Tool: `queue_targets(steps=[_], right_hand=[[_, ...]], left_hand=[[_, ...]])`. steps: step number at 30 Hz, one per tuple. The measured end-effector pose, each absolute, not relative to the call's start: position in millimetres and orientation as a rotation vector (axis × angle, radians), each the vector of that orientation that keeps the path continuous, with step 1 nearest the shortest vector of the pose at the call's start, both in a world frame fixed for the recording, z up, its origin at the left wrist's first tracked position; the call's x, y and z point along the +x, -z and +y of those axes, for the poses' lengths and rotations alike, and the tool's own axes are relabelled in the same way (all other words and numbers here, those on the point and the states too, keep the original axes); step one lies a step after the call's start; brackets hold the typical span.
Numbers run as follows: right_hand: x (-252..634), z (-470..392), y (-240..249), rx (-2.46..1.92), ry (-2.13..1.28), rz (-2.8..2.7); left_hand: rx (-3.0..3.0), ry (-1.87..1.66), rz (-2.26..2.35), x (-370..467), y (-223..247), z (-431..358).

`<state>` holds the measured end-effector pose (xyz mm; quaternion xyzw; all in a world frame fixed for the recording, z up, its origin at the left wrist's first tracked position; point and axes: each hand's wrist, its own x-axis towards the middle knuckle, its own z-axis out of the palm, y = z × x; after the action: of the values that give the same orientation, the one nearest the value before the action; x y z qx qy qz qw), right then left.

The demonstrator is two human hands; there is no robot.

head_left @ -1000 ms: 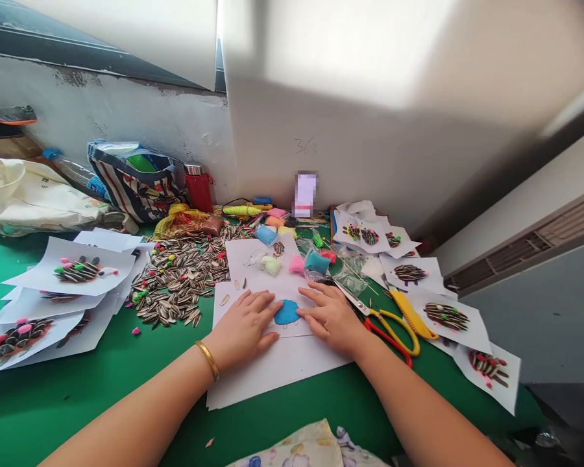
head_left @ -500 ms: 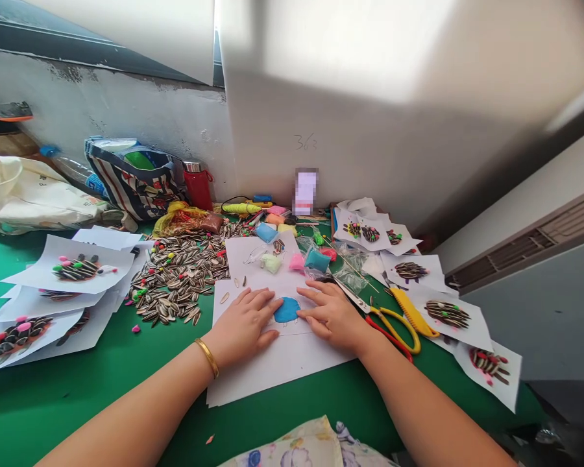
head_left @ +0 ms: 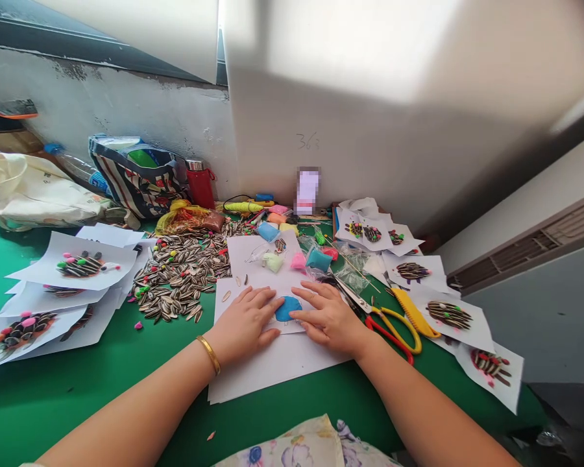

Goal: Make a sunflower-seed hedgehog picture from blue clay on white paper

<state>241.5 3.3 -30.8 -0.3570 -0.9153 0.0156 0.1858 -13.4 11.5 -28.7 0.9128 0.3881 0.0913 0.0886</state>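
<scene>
A flat blue clay patch (head_left: 288,309) lies on a small drawing on the white paper (head_left: 253,379) in front of me. My left hand (head_left: 250,318) rests palm down on the paper, its fingers stretched out and the fingertips at the patch's left edge. From the right, my right hand (head_left: 326,314) reaches in with fingers spread, the index fingertip touching the patch's right edge. Neither hand grips anything. Just above the hands are a pale green clay packet (head_left: 272,262), a pink clay lump (head_left: 298,261) and a teal clay packet (head_left: 318,260).
A heap of sunflower seeds (head_left: 180,272) spreads to the left. Seed-decorated picture sheets (head_left: 90,263) lie at both sides. Yellow-and-red scissors (head_left: 394,324) and a yellow cutter (head_left: 413,314) lie beside my right hand. A red flask (head_left: 200,187) and a striped bag (head_left: 136,175) stand behind.
My right hand has shifted slightly left, its index finger now further over the blue patch. My left hand stays in place. The view has moved a little.
</scene>
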Motion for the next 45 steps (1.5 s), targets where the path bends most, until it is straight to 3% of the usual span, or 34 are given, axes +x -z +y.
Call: queue_targets(steps=[45], right_hand=[[197.9, -0.5, 34.9, -1.184, 0.009, -2.577]], left_hand=[[2.604, -0.405, 1.242, -13.3, 36.0, 15.7]])
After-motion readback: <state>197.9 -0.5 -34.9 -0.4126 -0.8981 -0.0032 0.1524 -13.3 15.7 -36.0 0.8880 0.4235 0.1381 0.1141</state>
